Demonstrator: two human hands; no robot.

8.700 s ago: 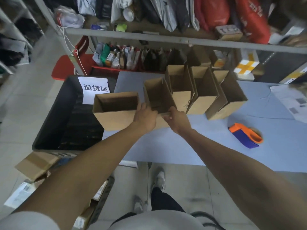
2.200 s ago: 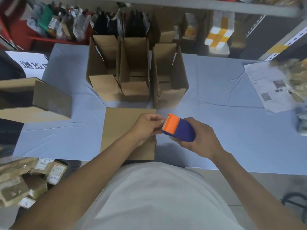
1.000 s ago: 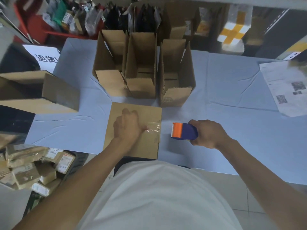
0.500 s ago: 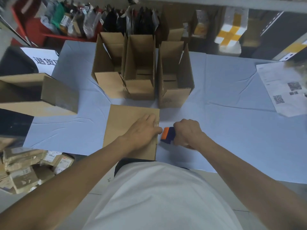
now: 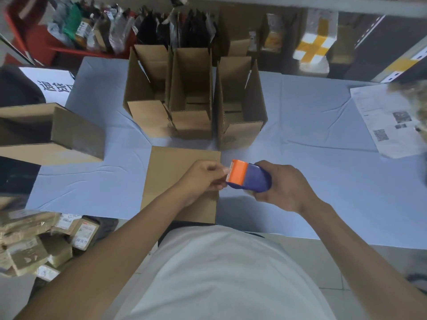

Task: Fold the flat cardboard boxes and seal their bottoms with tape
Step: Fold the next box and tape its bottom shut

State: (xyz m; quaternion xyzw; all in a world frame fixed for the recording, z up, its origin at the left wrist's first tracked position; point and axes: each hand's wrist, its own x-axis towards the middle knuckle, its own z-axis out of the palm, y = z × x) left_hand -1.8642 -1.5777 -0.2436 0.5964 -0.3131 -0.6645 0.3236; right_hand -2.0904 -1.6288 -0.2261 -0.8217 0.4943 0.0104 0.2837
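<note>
A folded cardboard box (image 5: 171, 172) stands bottom-up at the near edge of the blue table (image 5: 323, 144), right in front of me. My right hand (image 5: 284, 184) grips a blue and orange tape dispenser (image 5: 248, 177) just above the box's right edge. My left hand (image 5: 204, 179) is over the box, its fingertips pinching at the tape end by the dispenser's orange blade. Three open boxes (image 5: 191, 95) stand in a row behind it.
Another open box (image 5: 46, 132) lies on its side at the left, over a black bin (image 5: 16, 174). Printed paper sheets (image 5: 388, 118) lie at the right. Wrapped parcels (image 5: 34, 239) are piled on the floor at lower left. Shelves with packaged goods (image 5: 138, 28) run behind the table.
My right hand has lifted the dispenser from the box's right side. My left hand has left its flat press on the box top and now pinches at the dispenser's blade.
</note>
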